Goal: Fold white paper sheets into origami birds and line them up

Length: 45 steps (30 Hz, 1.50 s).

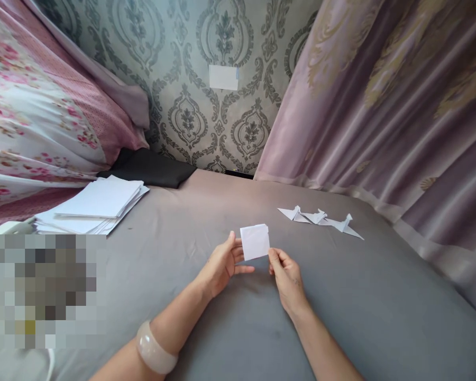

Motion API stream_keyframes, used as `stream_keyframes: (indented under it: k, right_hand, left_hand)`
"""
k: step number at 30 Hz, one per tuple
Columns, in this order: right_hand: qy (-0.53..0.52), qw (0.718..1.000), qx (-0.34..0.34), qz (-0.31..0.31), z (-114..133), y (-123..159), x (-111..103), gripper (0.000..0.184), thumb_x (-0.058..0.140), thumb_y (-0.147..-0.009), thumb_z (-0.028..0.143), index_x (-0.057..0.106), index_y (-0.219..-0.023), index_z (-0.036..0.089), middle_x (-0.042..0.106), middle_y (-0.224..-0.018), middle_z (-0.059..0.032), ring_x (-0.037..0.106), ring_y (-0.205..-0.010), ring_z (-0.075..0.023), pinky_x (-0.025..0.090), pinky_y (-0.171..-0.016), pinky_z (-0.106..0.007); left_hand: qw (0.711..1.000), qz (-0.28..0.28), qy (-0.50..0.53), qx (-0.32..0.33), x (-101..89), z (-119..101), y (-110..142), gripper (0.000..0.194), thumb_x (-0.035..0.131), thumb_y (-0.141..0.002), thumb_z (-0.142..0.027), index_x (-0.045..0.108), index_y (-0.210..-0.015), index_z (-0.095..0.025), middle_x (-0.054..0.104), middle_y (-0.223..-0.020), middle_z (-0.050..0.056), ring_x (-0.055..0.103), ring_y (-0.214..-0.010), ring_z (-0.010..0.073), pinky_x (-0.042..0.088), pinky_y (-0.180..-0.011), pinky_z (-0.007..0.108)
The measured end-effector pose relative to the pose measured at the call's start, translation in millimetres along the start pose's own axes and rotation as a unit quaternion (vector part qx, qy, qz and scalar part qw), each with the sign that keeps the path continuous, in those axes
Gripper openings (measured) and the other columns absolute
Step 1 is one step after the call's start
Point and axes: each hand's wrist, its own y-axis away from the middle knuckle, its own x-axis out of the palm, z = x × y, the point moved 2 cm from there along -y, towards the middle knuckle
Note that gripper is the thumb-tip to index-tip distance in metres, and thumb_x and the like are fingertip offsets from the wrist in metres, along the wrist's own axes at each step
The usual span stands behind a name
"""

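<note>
A small folded square of white paper is held up above the grey sheet, in the middle of the view. My right hand pinches its lower right corner between thumb and fingers. At the paper's left edge is my left hand, open, with the thumb up and the fingers apart. Some of its fingertips reach behind the paper, so whether they touch it is hidden. A pale bangle circles my left forearm. Beyond my right hand, three folded white paper birds stand in a row on the sheet.
Stacked white paper sheets lie at the left, before a black flat item. A floral curtain hangs left and a mauve curtain right. The grey-covered surface meets a patterned wall bearing a white card.
</note>
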Motion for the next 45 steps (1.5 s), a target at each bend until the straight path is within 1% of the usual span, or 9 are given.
stream_keyframes:
  k: [5, 13, 18, 22, 24, 27, 32, 39, 45]
  right_hand:
    - [-0.026, 0.999, 0.008, 0.019, -1.0, -0.4, 1.6, 0.036, 0.061, -0.080, 0.054, 0.061, -0.076, 0.019, 0.040, -0.056, 0.0060, 0.035, -0.055, -0.0097, 0.029, -0.053, -0.023]
    - [-0.061, 0.997, 0.010, 0.044, 4.2, 1.2, 5.4, 0.037, 0.061, -0.079, 0.055, 0.062, -0.077, 0.019, 0.043, -0.058, 0.0044, 0.038, -0.056, -0.0105, 0.033, -0.055, -0.024]
    - [-0.029, 0.999, -0.025, 0.034, 4.9, 1.9, 3.4, 0.032, 0.059, -0.083, 0.051, 0.062, -0.078, 0.020, 0.043, -0.058, 0.0043, 0.038, -0.057, -0.0109, 0.032, -0.055, -0.024]
    - [0.010, 0.997, -0.075, 0.023, 8.9, 3.6, 2.4, 0.027, 0.060, -0.084, 0.046, 0.066, -0.082, 0.020, 0.052, -0.071, 0.0012, 0.045, -0.065, -0.0122, 0.036, -0.060, -0.024]
    - [0.031, 0.995, -0.099, 0.008, 11.7, 5.4, 1.9, 0.027, 0.058, -0.085, 0.044, 0.068, -0.095, 0.021, 0.059, -0.089, -0.0027, 0.052, -0.077, -0.0149, 0.041, -0.067, -0.025]
    - [0.058, 0.990, -0.130, -0.022, 16.1, 9.0, 0.1, 0.033, 0.052, -0.089, 0.044, 0.064, -0.111, 0.022, 0.058, -0.112, -0.0072, 0.056, -0.092, -0.0176, 0.046, -0.077, -0.029]
    - [0.086, 0.981, -0.173, -0.006, 22.3, 12.0, 0.0, 0.030, 0.046, -0.092, 0.041, 0.064, -0.104, 0.020, 0.059, -0.112, -0.0094, 0.058, -0.093, -0.0184, 0.050, -0.078, -0.031]
    - [0.238, 0.934, -0.264, -0.024, 18.6, 12.9, 6.4, 0.023, 0.056, -0.088, 0.032, 0.064, -0.107, 0.022, 0.059, -0.107, -0.0080, 0.058, -0.099, -0.0201, 0.049, -0.084, -0.034]
    - [0.313, 0.878, -0.358, -0.060, 18.9, 16.3, 9.2, 0.040, 0.054, -0.089, 0.022, 0.054, -0.129, 0.025, 0.054, -0.113, -0.0094, 0.054, -0.106, -0.0210, 0.048, -0.091, -0.037]
  left_hand:
    - [1.000, 0.013, 0.008, 0.010, 4.0, -1.7, 1.8, 0.044, 0.051, -0.092, -0.045, 0.063, -0.120, -0.013, 0.064, -0.121, 0.017, 0.060, -0.110, 0.0270, 0.058, -0.075, 0.032]
    - [0.999, 0.015, 0.049, 0.006, 7.9, -2.6, 4.4, 0.046, 0.056, -0.089, -0.049, 0.065, -0.116, -0.014, 0.067, -0.116, 0.015, 0.064, -0.102, 0.0233, 0.057, -0.078, 0.030]
    - [1.000, 0.000, 0.005, 0.018, 7.6, -2.7, 5.1, 0.037, 0.074, -0.076, -0.035, 0.070, -0.106, -0.012, 0.068, -0.112, 0.015, 0.065, -0.100, 0.0244, 0.055, -0.080, 0.031]
    - [0.998, -0.004, -0.061, -0.021, 6.2, 2.8, 5.4, 0.039, 0.081, -0.062, -0.022, 0.073, -0.098, -0.010, 0.072, -0.098, 0.016, 0.068, -0.086, 0.0251, 0.054, -0.073, 0.033]
    - [0.996, -0.035, -0.081, -0.009, 4.4, 4.3, 4.6, 0.034, 0.080, -0.060, -0.022, 0.074, -0.091, -0.009, 0.073, -0.090, 0.015, 0.069, -0.079, 0.0243, 0.053, -0.071, 0.033]
    - [0.983, -0.124, -0.119, 0.069, -0.3, 2.1, 2.9, 0.022, 0.076, -0.064, -0.022, 0.074, -0.082, -0.010, 0.074, -0.083, 0.011, 0.067, -0.075, 0.0218, 0.050, -0.071, 0.030]
    - [0.957, -0.216, -0.146, 0.130, -8.0, -1.3, 1.2, 0.016, 0.072, -0.066, -0.023, 0.073, -0.078, -0.012, 0.074, -0.078, 0.007, 0.065, -0.073, 0.0220, 0.049, -0.069, 0.029]
    - [0.984, -0.141, -0.049, 0.099, -8.2, 5.3, -4.3, 0.025, 0.069, -0.066, -0.019, 0.070, -0.089, -0.010, 0.074, -0.091, 0.012, 0.067, -0.085, 0.0238, 0.050, -0.080, 0.032]
    - [0.989, -0.135, 0.036, 0.053, -11.0, 4.9, -8.1, 0.029, 0.058, -0.060, -0.007, 0.066, -0.088, -0.012, 0.073, -0.093, 0.012, 0.068, -0.092, 0.0245, 0.052, -0.085, 0.035]
